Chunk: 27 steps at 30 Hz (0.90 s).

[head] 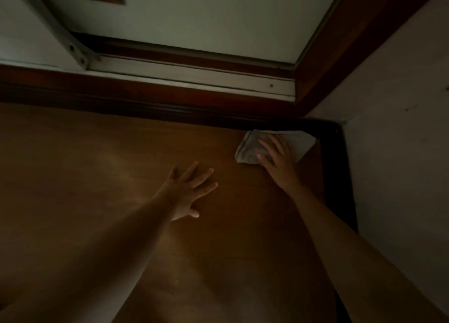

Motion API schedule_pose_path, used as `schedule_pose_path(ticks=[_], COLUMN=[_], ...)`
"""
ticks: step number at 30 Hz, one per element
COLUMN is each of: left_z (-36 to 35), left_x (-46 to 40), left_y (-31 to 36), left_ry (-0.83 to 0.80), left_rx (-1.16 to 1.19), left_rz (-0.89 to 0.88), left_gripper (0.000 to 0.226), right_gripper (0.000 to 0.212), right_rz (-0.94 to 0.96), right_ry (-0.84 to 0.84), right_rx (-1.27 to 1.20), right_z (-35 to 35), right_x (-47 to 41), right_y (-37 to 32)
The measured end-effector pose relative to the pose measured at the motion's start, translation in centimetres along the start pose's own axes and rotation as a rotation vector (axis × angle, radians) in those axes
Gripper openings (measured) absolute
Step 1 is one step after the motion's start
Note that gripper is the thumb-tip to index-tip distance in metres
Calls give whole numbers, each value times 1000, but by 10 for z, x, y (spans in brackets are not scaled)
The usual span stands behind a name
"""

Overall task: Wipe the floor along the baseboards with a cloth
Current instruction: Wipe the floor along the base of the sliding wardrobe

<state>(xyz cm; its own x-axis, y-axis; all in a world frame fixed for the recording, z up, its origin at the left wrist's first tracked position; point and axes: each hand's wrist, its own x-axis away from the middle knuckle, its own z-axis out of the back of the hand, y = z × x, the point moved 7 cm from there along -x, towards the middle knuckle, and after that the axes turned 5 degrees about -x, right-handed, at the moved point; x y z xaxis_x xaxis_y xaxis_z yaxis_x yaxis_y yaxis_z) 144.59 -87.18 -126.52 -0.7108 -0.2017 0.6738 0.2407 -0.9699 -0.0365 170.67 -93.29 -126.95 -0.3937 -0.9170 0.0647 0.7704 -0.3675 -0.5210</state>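
In dim light, the left hand [188, 189] is lying flat on the brown wooden floor [97, 176], fingers spread and straight, holding nothing, with bare boards stretching wide to its left and toward the dark baseboard [145, 106] ahead. To the right, the right hand [277, 156] is pressing a grey cloth [250, 150] down with extended fingers; the cloth is sitting in the corner, its far edge touching the baseboard and its right tip reaching the dark side baseboard [345, 176] below the pale wall [401, 140]. Both forearms are running out of frame; shadow is obscuring the corner joint.
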Motion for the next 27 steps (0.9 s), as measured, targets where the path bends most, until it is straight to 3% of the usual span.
schedule_pose_path(ticks=[4, 7, 10, 15, 22, 24, 27], left_z=[1, 0, -1, -2, 0, 0, 1], left_x=[1, 0, 0, 0, -1, 0, 2], left_y=[-1, -1, -1, -2, -1, -2, -1], left_ry=[-16, -15, -6, 12, -8, -5, 30], left_rx=[-4, 2, 16, -6, 38, 55, 79], left_rz=[6, 7, 9, -2, 6, 3, 6], left_gripper=[93, 94, 95, 94, 95, 95, 92], right_gripper=[58, 54, 49, 49, 58, 59, 70], right_rz=[-67, 50, 127, -114, 122, 99, -57], right_ry=[46, -21, -68, 11, -105, -104, 27], right_rx=[42, 43, 49, 47, 64, 27, -3], right_z=[-1, -17, -12, 28, -25, -11, 27], right_x=[1, -5, -4, 19, -10, -2, 15], right_y=[-5, -35, -15, 57, -41, -14, 49])
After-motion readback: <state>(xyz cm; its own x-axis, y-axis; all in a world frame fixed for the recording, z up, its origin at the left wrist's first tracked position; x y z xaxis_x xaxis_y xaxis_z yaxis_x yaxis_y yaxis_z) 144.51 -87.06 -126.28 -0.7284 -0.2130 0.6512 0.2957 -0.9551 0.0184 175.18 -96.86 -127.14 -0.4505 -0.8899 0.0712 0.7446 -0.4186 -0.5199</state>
